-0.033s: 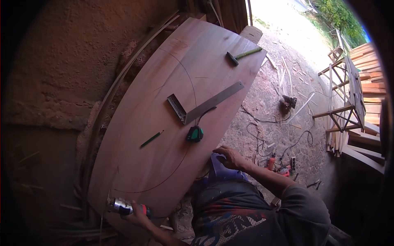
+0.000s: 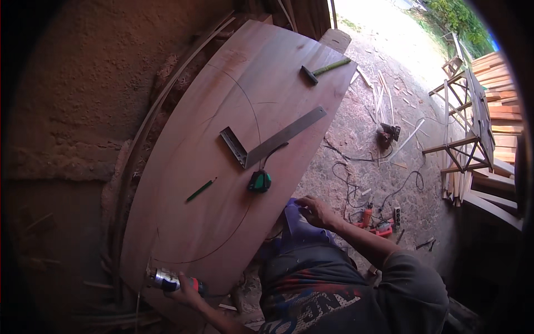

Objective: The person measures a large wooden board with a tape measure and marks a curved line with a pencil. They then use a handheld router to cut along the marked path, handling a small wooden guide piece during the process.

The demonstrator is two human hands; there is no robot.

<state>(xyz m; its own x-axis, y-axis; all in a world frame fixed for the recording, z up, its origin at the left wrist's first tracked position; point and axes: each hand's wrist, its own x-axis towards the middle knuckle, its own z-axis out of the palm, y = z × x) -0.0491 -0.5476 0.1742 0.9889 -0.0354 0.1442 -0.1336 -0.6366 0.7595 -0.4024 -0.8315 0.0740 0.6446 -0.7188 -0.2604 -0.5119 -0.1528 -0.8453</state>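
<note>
A trim router (image 2: 171, 280), with a silver metal end and a black and red body, lies in my left hand (image 2: 186, 292). My fingers are closed round it at the near left edge of a large curved-sided wooden board (image 2: 183, 161). My right hand (image 2: 315, 212) rests over my purple-blue shorts (image 2: 300, 231) beside the board's right edge, fingers partly bent and apart, with no tool in it. On the board lie a green pencil (image 2: 201, 190), a green and black tape measure (image 2: 260, 181), a metal try square (image 2: 285, 137) and a green-handled hammer (image 2: 325, 70). A curved line is drawn across the wood.
A rough wall (image 2: 78, 100) runs along the left. On the floor to the right are a dark power tool (image 2: 387, 133), cords, wood offcuts and a red tool (image 2: 382, 227). A wooden trestle frame (image 2: 461, 122) stands before stacked planks (image 2: 500, 119).
The view has shifted slightly, so the board and its tools sit a little further left. My right hand's fingers have moved a little; my left hand still holds the router in place.
</note>
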